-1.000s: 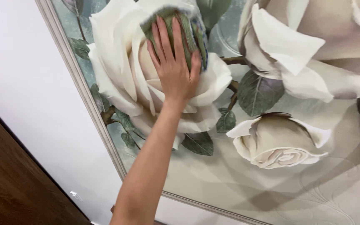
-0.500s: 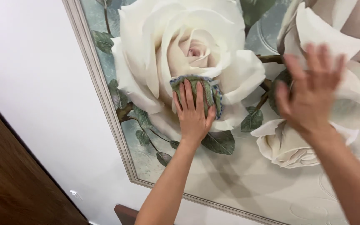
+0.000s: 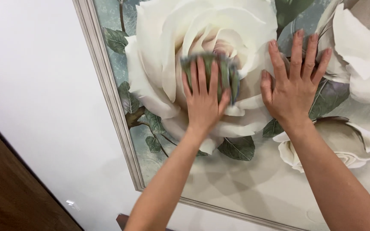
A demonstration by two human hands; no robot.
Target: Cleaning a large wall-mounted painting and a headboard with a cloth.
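Note:
A large framed picture of white roses and green leaves [image 3: 236,179] hangs on the wall, edged by a pale grey frame [image 3: 108,94]. My left hand [image 3: 204,100] presses a green cloth with a blue edge [image 3: 213,70] flat against the big rose in the picture; hand and cloth are motion-blurred. My right hand [image 3: 294,85] lies flat on the picture just to the right, fingers spread, holding nothing. Both forearms reach up from the bottom of the view.
A plain white wall [image 3: 35,85] lies left of the frame. A dark brown wooden panel [image 3: 9,188] fills the lower left corner. A dark wooden edge [image 3: 123,221] shows just below the frame.
My left hand with the cloth slid down the rose and then back up. My right hand came in from the right and now rests flat on the picture.

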